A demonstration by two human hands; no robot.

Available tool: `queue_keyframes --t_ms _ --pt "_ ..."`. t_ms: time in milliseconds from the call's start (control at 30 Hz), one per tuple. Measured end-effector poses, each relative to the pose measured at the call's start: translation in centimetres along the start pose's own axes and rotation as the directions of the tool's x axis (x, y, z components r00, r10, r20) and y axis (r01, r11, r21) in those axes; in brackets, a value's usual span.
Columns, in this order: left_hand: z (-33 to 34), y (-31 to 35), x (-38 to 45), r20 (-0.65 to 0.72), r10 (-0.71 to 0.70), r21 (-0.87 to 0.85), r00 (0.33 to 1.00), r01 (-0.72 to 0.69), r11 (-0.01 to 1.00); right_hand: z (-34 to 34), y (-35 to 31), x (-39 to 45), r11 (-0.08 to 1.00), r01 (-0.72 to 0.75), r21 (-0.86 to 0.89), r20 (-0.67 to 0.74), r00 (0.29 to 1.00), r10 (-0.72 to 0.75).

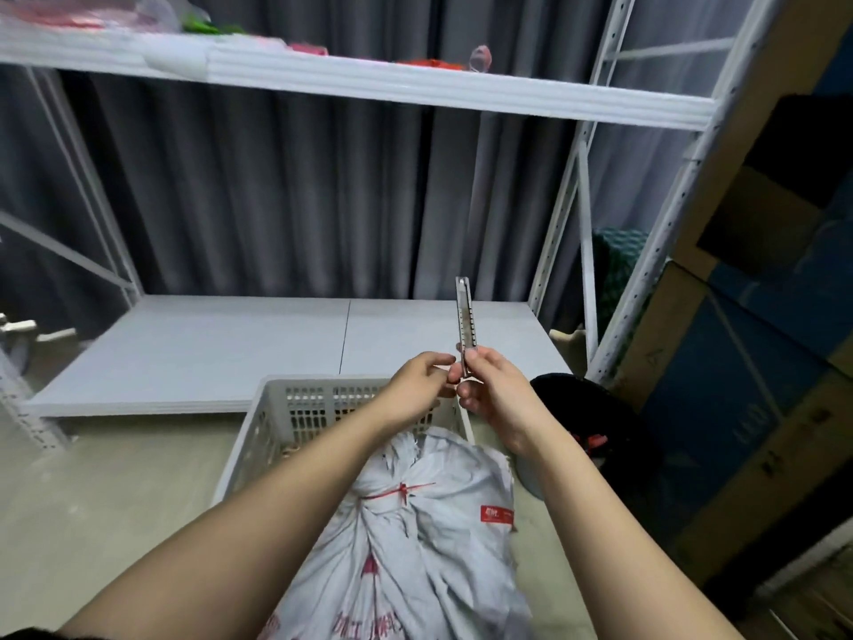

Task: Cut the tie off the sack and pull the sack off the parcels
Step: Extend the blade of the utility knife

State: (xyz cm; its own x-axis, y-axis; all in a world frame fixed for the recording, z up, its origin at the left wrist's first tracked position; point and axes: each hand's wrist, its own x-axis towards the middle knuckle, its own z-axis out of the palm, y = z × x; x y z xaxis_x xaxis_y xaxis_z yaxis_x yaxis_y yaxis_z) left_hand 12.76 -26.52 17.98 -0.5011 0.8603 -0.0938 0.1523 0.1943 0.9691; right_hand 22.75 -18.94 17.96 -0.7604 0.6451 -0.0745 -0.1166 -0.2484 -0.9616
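Metal utility knife [464,325] held upright over basket, both hands on its lower end: right hand [496,397] curled round handle, left hand [417,394] pinching it w/ fingertips. White sack [429,542] w/ red print below forearms, neck bunched, red tie [400,491] still knotted round it. White plastic basket [277,422] just behind sack. White shelf rack [323,80] beyond, cardboard boxes [747,408] at right.
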Motion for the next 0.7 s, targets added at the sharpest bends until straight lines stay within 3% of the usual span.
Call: queue_keyframes --t_ms 100,267,700 --pt "-0.4 0.0 -2.5 -0.018 -0.001 -0.275 1.0 -0.004 0.962 1.5 0.9 -2.7 0.996 0.031 -0.089 0.057 0.998 -0.025" --pt "-1.7 -0.9 -5.7 -0.105 -0.031 -0.37 0.994 -0.01 0.929 4.7 3.3 -6.5 0.995 -0.004 -0.102 0.155 0.988 0.019" --pt "-3.9 -2.6 -10.5 -0.029 -0.041 -0.324 0.999 0.029 0.946 6.9 6.5 -9.5 1.0 0.019 -0.006 0.12 0.993 -0.018"
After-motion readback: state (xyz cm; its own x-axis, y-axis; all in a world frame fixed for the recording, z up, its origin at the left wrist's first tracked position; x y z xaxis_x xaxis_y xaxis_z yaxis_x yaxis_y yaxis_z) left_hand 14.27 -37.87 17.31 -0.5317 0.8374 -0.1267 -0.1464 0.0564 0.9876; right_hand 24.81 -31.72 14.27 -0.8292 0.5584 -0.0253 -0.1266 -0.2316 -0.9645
